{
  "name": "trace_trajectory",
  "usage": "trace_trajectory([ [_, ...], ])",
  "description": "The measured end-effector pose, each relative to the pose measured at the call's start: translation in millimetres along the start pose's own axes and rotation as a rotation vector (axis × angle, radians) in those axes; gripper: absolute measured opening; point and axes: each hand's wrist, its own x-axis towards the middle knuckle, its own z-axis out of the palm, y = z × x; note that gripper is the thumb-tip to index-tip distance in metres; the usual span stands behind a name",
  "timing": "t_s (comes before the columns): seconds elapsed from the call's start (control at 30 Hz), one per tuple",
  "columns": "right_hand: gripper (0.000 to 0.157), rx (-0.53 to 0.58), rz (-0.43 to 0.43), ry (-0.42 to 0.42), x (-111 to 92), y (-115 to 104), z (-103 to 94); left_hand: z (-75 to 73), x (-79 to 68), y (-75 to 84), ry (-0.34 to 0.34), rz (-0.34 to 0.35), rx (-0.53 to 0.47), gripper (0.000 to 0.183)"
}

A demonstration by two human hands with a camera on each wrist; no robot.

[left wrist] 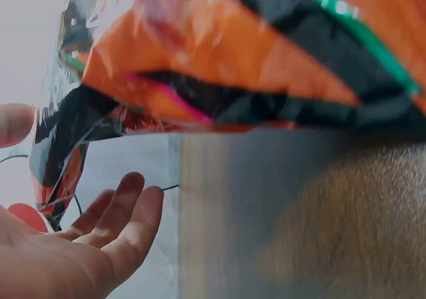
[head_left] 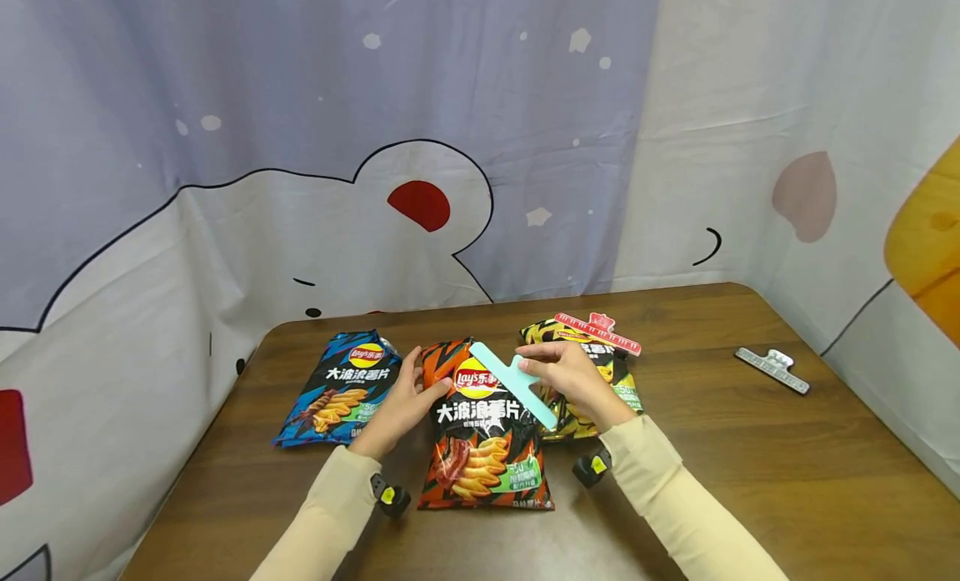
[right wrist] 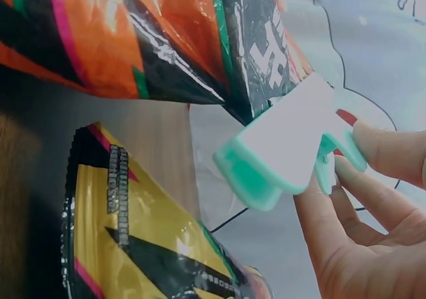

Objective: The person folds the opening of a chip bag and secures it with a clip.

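Note:
An orange-and-black bag of chips [head_left: 480, 431] is in the middle, front towards me. My left hand [head_left: 397, 406] holds its upper left side, thumb over the front; in the left wrist view the bag's corner lies between thumb and fingers [left wrist: 136, 226]. My right hand [head_left: 573, 377] pinches the handle of a mint-green bag clip [head_left: 513, 385]. That clip slants across the bag's upper right corner, and in the right wrist view its long bar [right wrist: 279, 139] overlaps the corner. Whether it bites the bag I cannot tell.
A blue bag of chips [head_left: 337, 398] lies left. Behind my right hand lies a yellow bag of chips [head_left: 626, 381] with a red clip [head_left: 600, 333] across its top. On the wooden table [head_left: 750, 473] a silver-grey clip [head_left: 772, 368] rests far right. A printed curtain [head_left: 555, 189] hangs behind.

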Motion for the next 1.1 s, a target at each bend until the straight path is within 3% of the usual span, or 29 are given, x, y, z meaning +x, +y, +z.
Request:
trace_trajectory([
  [0.47, 0.039, -0.092, 0.026, 0.004, 6.5, 1.5, -1.4, 10.1, 1.9, -0.7, -0.012, 0.032, -0.164, 0.08],
  [0.7, 0.042, -0.073, 0.011, -0.036, 1.6, 1.6, -1.2, 10.0, 2.3, -5.3, -0.029, 0.06, -0.2, 0.075],
  [0.93, 0.05, -0.234, -0.079, -0.081, -2.8, 5.0, 0.8, 9.8, 1.0, -7.5, -0.017, 0.046, -0.206, 0.072],
  [1.1, 0.055, -0.283, -0.08, -0.078, -4.0, 7.5, 1.7, 9.6, -0.1, -7.1, -0.02, 0.045, -0.232, 0.073],
])
